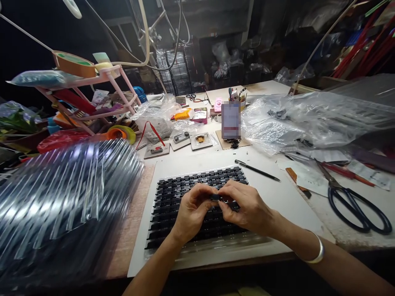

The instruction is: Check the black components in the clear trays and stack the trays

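My left hand [193,209] and my right hand [243,203] meet over a clear plastic tray [222,242]. Between the fingertips of both hands is a small dark part [215,197], pinched from both sides. Rows of small black parts [166,210] fill the tray, partly hidden under my hands. A silver bracelet [319,251] is on my right wrist. Beyond the tray's right back corner lies a black pen [257,170].
Stacked clear plastic trays [70,193] stand at the left. Scissors [347,201] lie at the right, near plastic bags [284,117]. Behind the tray are a propped phone [231,120] and small square boards [200,141]. A pink rack [119,88] stands back left.
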A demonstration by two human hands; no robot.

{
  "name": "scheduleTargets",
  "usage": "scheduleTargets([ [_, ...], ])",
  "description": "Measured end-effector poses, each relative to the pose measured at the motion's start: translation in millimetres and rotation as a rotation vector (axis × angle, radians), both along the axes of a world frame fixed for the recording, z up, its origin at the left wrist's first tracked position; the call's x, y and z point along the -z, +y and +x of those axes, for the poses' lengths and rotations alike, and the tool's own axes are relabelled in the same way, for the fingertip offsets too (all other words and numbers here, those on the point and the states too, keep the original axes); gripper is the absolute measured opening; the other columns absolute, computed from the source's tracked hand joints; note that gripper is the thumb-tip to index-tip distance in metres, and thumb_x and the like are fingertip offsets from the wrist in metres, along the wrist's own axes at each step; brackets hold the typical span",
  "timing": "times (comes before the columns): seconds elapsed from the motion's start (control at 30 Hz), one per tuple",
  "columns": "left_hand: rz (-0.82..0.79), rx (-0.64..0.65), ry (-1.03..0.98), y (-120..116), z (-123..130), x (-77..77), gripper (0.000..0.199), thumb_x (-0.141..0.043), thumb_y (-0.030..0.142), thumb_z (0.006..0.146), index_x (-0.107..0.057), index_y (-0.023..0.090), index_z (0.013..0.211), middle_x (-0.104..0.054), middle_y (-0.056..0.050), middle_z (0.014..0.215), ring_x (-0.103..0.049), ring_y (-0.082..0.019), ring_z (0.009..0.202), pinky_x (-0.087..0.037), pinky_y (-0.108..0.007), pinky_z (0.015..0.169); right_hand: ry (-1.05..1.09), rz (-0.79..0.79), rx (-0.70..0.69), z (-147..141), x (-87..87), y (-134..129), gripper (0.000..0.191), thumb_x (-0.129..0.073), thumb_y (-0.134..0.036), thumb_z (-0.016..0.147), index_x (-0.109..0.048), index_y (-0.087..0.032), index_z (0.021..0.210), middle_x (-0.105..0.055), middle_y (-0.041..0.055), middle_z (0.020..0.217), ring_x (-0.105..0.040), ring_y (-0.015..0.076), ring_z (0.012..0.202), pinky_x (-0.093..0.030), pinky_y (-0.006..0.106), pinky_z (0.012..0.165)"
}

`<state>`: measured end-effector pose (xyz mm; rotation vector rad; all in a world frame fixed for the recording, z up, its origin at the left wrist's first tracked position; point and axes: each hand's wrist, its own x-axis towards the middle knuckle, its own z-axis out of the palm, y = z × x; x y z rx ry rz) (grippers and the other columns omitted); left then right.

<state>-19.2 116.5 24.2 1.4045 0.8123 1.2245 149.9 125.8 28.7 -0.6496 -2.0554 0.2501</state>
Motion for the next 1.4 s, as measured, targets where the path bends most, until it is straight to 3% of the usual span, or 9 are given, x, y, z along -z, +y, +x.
scheduleTargets([
  [0.17,0.074,0.028,0.068,-1.8,-0.5,2.9,0.015,-0.061,0.009,0.079,-0.063,0.021,0.089,-0.064,0.000,0.085,-0.061,-0.013,0.082,-0.049,-0.024,0.075,0.017,0.057,0.049,-4.7,3.1,-1.0,0.013,-0.046,-0.007,0.077,-0.048,-0.018,0.083,-0.045,0.0001,0.064,-0.042,0.0145,0.058,-0.035,0.027,0.051],
  [0.33,0.100,-0.046,0.253,-0.5,-3.0,7.6,0.015,-0.056,0.008,0.080,-0.062,0.020,0.087,-0.062,0.000,0.080,-0.058,-0.013,0.078,-0.046,-0.024,0.071,0.082,-0.075,0.038,-7.7,11.1,-0.5,0.013,-0.047,-0.008,0.074,-0.043,-0.020,0.075,-0.039,-0.0033,0.061,-0.037,0.0111,0.052,-0.030,0.025,0.048],
  [0.43,-0.056,-0.047,0.210,3.6,-2.3,5.6,0.009,-0.062,0.015,0.078,-0.060,0.018,0.086,-0.060,0.001,0.079,-0.057,-0.011,0.072,-0.047,-0.024,0.066,0.123,-0.415,0.022,-5.5,11.2,3.3,0.008,-0.051,-0.012,0.076,-0.048,-0.019,0.073,-0.046,-0.0032,0.062,-0.043,0.0100,0.052,-0.034,0.023,0.048],
  [0.6,-0.253,0.051,0.039,6.4,0.9,0.1,0.033,-0.071,0.023,0.073,-0.057,0.018,0.103,-0.061,0.002,0.076,-0.059,-0.012,0.067,-0.051,-0.025,0.063,0.425,-1.122,-0.170,-1.3,6.2,12.3,0.021,-0.059,-0.035,0.081,-0.052,-0.017,0.072,-0.051,-0.0036,0.061,-0.045,0.0079,0.048,-0.037,0.021,0.046],
  [0.8,-0.350,0.021,0.029,5.2,-0.5,-2.2,0.024,-0.071,0.026,0.072,-0.056,0.017,0.089,-0.067,0.000,0.066,-0.062,-0.013,0.059,-0.047,-0.022,0.054,0.651,-1.492,-0.345,-1.8,6.7,13.0,0.030,-0.067,-0.039,0.077,-0.049,-0.016,0.068,-0.052,-0.0032,0.056,-0.045,0.0071,0.046,-0.031,0.019,0.044],
  [1.03,-0.281,0.015,0.108,9.7,-3.0,-0.4,0.020,-0.068,0.023,0.075,-0.061,0.017,0.092,-0.067,0.000,0.069,-0.060,-0.011,0.060,-0.047,-0.022,0.055,0.629,-1.475,-0.369,-0.8,5.1,11.7,0.026,-0.064,-0.037,0.082,-0.051,-0.016,0.074,-0.054,-0.0023,0.061,-0.047,0.0070,0.049,-0.034,0.018,0.046],
  [1.2,0.016,-0.171,0.185,8.9,-25.5,-21.2,0.044,-0.064,0.017,0.079,-0.056,0.024,0.122,-0.065,-0.003,0.105,-0.061,-0.013,0.087,-0.049,-0.027,0.082,0.417,-0.961,-0.066,10.1,-0.3,16.6,0.018,-0.060,-0.034,0.086,-0.058,-0.017,0.089,-0.060,0.0005,0.073,-0.056,0.0119,0.064,-0.046,0.024,0.058],
  [1.3,0.129,-0.423,0.170,-3.2,-52.9,-35.7,0.029,-0.062,0.020,0.082,-0.063,0.021,0.111,-0.068,-0.003,0.096,-0.063,-0.014,0.084,-0.050,-0.027,0.080,0.227,-0.741,0.051,16.0,2.1,20.4,0.015,-0.056,-0.032,0.088,-0.060,-0.017,0.091,-0.062,0.0025,0.075,-0.059,0.0152,0.067,-0.048,0.028,0.060],
  [1.4,0.129,-0.555,0.265,-21.8,-81.9,-34.0,0.021,-0.061,0.023,0.083,-0.067,0.021,0.103,-0.070,-0.001,0.089,-0.064,-0.015,0.083,-0.051,-0.029,0.082,-0.040,-0.586,0.130,16.4,9.5,22.7,0.013,-0.053,-0.026,0.088,-0.060,-0.018,0.081,-0.061,0.0016,0.066,-0.056,0.0150,0.057,-0.043,0.028,0.053],
])
